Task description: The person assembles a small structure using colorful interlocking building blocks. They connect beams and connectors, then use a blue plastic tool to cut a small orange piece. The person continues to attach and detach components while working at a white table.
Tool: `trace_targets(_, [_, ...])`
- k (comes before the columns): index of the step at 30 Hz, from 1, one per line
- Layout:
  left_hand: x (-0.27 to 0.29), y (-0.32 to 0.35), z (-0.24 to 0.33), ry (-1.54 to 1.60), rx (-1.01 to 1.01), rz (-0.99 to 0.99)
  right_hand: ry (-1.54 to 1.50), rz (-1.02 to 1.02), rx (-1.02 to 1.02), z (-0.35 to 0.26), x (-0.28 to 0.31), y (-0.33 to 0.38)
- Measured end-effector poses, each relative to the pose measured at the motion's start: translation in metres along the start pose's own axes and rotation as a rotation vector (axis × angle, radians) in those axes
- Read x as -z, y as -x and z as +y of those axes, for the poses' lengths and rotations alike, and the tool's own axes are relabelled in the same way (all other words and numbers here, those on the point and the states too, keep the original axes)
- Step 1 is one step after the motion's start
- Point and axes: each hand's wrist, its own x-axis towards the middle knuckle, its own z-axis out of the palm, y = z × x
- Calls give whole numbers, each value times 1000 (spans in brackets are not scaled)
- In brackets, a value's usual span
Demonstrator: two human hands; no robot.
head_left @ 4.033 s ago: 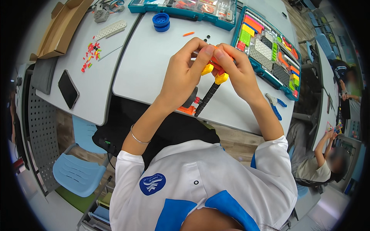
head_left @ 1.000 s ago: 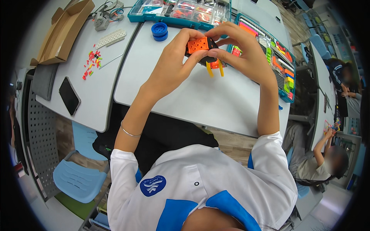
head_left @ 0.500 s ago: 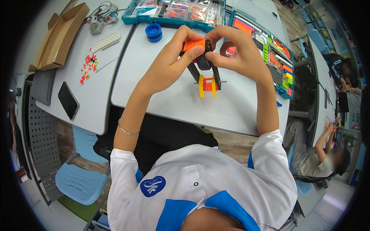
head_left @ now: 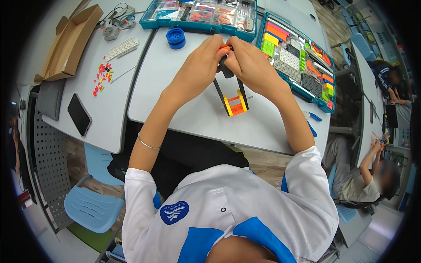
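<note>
Both hands grip a building-brick model [head_left: 237,105] above the white table. My left hand [head_left: 196,72] pinches its upper orange part from the left, with fingers closed. Pressed against the same upper end, my right hand [head_left: 254,68] is closed around it from the right, and the fingers hide most of that end. Two black beams hang down toward me from the hands. Between their lower ends sit yellow pieces and an orange block, with a thin grey axle sticking out at the side. A dark rounded part shows just below the fingertips.
Blue wheels [head_left: 176,38] stand beyond my left hand. Teal parts cases [head_left: 206,25] lie at the back and right. Blue-handled pliers [head_left: 313,123] rest by my right forearm. On the left table are a phone [head_left: 80,115], small coloured pegs [head_left: 103,74] and a cardboard box [head_left: 70,44].
The model has tilted and its lower end swung slightly nearer to me. My hands have drawn closer together over its top, covering more of the orange part. The pliers now show beside my right forearm.
</note>
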Motion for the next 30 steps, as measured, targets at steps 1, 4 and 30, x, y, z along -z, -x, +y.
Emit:
trace_targets(1, [-2,-1,-3,-55,-31,20,-5,-7,-8,3,-2,-1])
trace_targets(4, [-8,-6,-15,-210,-147,78,-36,-75,-103,8,-4,-4])
trace_targets(30, [4,-29,-31,-814,-279,-264,-226,-163,-315,48,-33,-5])
